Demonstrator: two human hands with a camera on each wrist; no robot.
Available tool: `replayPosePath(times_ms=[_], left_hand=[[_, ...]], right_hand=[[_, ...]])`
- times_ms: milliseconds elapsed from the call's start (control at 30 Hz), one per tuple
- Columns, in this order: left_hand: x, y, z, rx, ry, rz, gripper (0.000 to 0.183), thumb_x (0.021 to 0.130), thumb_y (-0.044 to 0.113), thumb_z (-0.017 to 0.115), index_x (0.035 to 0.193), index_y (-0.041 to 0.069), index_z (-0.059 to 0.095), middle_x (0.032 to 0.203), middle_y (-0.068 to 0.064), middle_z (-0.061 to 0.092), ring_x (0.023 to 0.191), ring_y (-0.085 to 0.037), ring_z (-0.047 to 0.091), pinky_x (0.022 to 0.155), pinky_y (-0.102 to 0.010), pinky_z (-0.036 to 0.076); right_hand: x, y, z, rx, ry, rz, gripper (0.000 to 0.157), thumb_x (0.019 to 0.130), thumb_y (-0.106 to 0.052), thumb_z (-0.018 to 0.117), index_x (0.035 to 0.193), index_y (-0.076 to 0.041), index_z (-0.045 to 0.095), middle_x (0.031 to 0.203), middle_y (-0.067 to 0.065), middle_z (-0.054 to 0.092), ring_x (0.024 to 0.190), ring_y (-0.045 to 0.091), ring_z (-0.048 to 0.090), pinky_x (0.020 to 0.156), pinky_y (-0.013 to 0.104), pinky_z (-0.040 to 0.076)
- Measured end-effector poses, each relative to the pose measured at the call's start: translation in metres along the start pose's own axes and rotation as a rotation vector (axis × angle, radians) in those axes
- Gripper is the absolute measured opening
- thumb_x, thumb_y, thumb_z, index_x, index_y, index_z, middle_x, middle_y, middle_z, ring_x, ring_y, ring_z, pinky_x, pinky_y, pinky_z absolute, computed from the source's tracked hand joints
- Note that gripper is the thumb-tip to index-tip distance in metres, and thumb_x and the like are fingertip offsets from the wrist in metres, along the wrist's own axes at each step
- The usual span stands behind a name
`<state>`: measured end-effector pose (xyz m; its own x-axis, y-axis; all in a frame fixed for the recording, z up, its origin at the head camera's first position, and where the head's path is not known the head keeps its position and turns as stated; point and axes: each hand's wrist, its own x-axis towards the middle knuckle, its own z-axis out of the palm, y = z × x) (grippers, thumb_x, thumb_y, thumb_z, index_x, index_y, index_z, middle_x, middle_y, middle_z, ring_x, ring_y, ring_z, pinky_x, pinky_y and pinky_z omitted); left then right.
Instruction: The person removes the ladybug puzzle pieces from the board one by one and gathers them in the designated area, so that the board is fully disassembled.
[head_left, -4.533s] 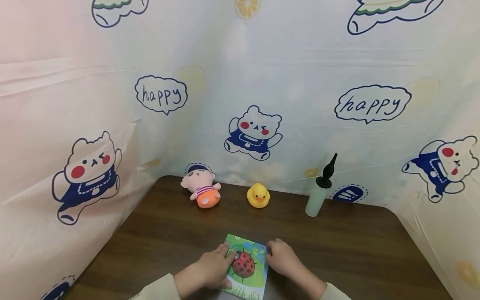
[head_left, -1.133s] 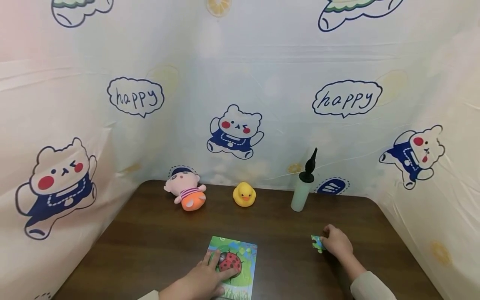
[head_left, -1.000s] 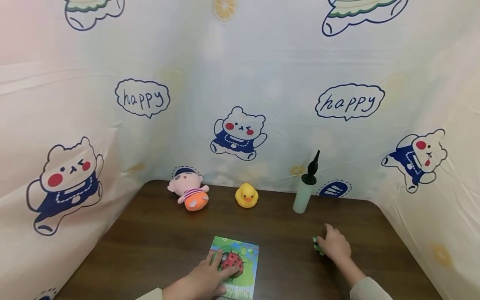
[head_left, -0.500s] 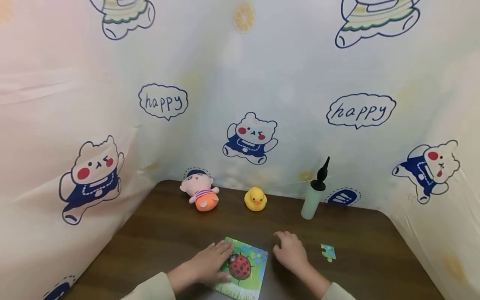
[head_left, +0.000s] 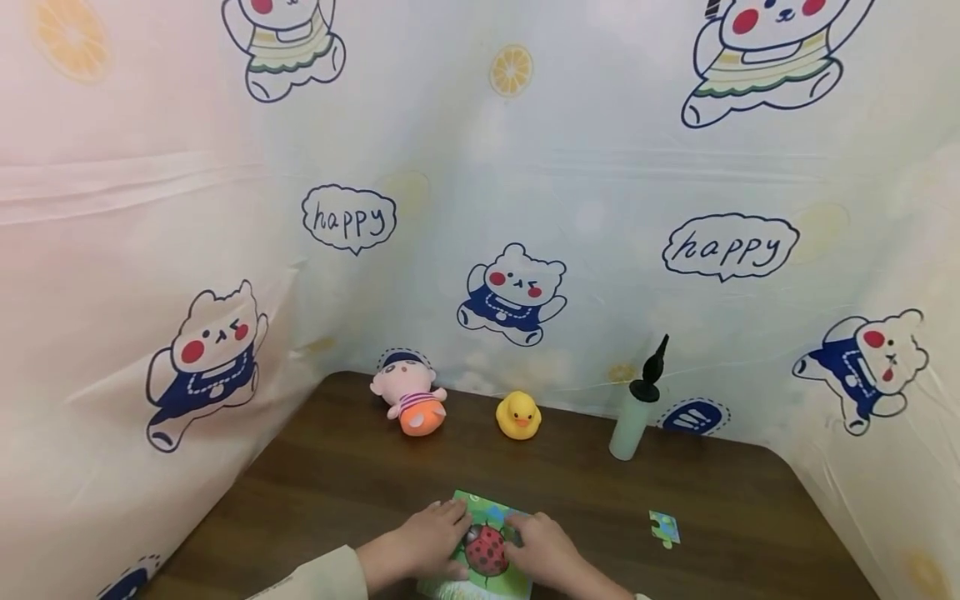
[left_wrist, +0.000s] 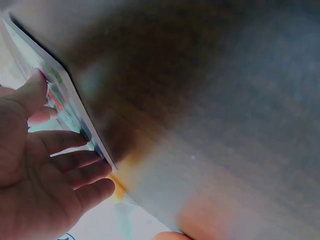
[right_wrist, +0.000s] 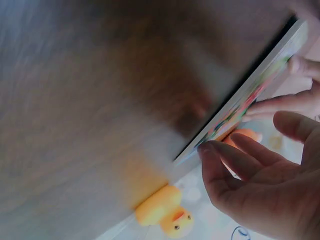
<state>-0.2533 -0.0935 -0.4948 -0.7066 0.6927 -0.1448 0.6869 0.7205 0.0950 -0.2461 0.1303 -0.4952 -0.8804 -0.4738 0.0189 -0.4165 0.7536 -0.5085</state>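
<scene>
A jigsaw puzzle (head_left: 487, 588) with a red ladybug on green lies flat near the table's front, in its thin board. My left hand (head_left: 427, 537) rests over its left side, fingers extended; in the left wrist view its fingertips (left_wrist: 102, 167) are at the board's edge. My right hand (head_left: 546, 550) lies over the upper right part, covering that corner. From the right wrist, a bent fingertip (right_wrist: 207, 146) touches the puzzle near its edge, while the thumb (right_wrist: 290, 122) stands apart. One loose blue-green puzzle piece (head_left: 664, 528) lies on the table to the right.
Along the back of the brown table (head_left: 337, 467) are a plush doll (head_left: 411, 400) in orange shorts, a yellow rubber duck (head_left: 518, 415) and a pale green hand pump (head_left: 632, 425) with a black nozzle. Behind them hangs a printed cloth (head_left: 600, 167).
My right hand set the loose piece down on the right, let it go and came back left onto the puzzle. My left hand stays on the puzzle's left side. The head view tilted up slightly.
</scene>
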Motion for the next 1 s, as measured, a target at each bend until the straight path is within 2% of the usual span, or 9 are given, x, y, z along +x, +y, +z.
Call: replayPosePath(times_ms=[67,133,300,500,600,733,833,900,1000], left_hand=[[0.0,0.001,0.0,0.001,-0.002,-0.015,0.072,0.085,0.057,0.057,0.136,0.007,0.049,0.143,-0.013,0.042,0.131,-0.028,0.041,0.102,-0.043,0.038],[0.0,0.001,0.0,-0.004,-0.004,-0.027,0.072,0.085,0.057,0.057,0.136,0.007,0.048,0.144,-0.013,0.041,0.131,-0.028,0.041,0.102,-0.044,0.038],[0.002,0.003,0.002,0.002,-0.017,-0.028,0.072,0.085,0.057,0.057,0.136,0.007,0.048,0.144,-0.013,0.042,0.13,-0.029,0.042,0.102,-0.043,0.038],[0.004,0.004,0.004,0.03,-0.018,-0.028,0.072,0.083,0.058,0.059,0.133,0.007,0.052,0.138,-0.012,0.047,0.127,-0.026,0.044,0.1,-0.042,0.04],[0.005,0.004,0.007,0.048,-0.021,-0.03,0.072,0.084,0.059,0.057,0.132,0.007,0.052,0.138,-0.012,0.047,0.127,-0.025,0.044,0.099,-0.042,0.041],[0.007,0.005,0.008,0.075,-0.014,-0.015,0.072,0.086,0.061,0.052,0.134,0.007,0.05,0.141,-0.012,0.045,0.128,-0.025,0.043,0.098,-0.042,0.042],[0.007,0.007,0.004,0.099,-0.014,-0.032,0.073,0.086,0.062,0.051,0.135,0.007,0.049,0.142,-0.011,0.043,0.129,-0.025,0.042,0.099,-0.041,0.041],[0.007,0.008,0.001,0.109,-0.02,-0.055,0.073,0.086,0.062,0.052,0.135,0.008,0.049,0.142,-0.011,0.043,0.13,-0.025,0.041,0.099,-0.041,0.041],[0.007,0.01,-0.001,0.121,-0.017,-0.071,0.073,0.086,0.061,0.052,0.134,0.007,0.05,0.141,-0.012,0.044,0.129,-0.026,0.042,0.099,-0.041,0.041]], right_hand=[[-0.001,-0.002,0.002,0.046,-0.032,0.0,0.033,0.081,-0.024,0.065,0.107,-0.003,0.067,0.092,0.005,0.068,0.081,0.022,0.059,0.065,0.034,0.049],[-0.002,-0.005,0.003,0.068,-0.052,0.015,0.037,0.081,-0.026,0.065,0.11,-0.003,0.066,0.103,0.005,0.067,0.092,0.027,0.058,0.071,0.038,0.049],[0.002,-0.009,0.003,0.181,-0.072,0.125,0.047,0.082,-0.025,0.065,0.121,0.0,0.06,0.117,0.015,0.063,0.105,0.036,0.052,0.079,0.053,0.047],[0.01,-0.016,0.004,0.331,-0.051,0.198,0.044,0.078,-0.012,0.063,0.119,0.004,0.058,0.1,0.014,0.065,0.089,0.028,0.056,0.069,0.047,0.048],[0.012,-0.021,0.005,0.257,-0.028,0.223,0.044,0.077,-0.012,0.064,0.117,0.006,0.058,0.099,0.014,0.061,0.09,0.03,0.056,0.07,0.047,0.048],[0.008,-0.022,0.001,-0.096,-0.05,0.254,0.028,0.078,-0.021,0.068,0.097,0.0,0.066,0.095,0.01,0.054,0.088,0.028,0.049,0.073,0.046,0.044],[0.007,-0.02,-0.002,-0.27,-0.073,0.237,0.018,0.079,-0.026,0.067,0.074,-0.009,0.062,0.082,0.004,0.048,0.077,0.022,0.04,0.067,0.04,0.037],[0.008,-0.02,-0.003,-0.303,-0.072,0.218,0.021,0.08,-0.028,0.067,0.067,-0.014,0.058,0.078,0.001,0.046,0.074,0.02,0.037,0.066,0.037,0.033],[0.011,-0.021,-0.004,-0.322,-0.07,0.211,0.022,0.08,-0.03,0.067,0.068,-0.014,0.059,0.077,0.0,0.046,0.073,0.019,0.037,0.066,0.036,0.032]])
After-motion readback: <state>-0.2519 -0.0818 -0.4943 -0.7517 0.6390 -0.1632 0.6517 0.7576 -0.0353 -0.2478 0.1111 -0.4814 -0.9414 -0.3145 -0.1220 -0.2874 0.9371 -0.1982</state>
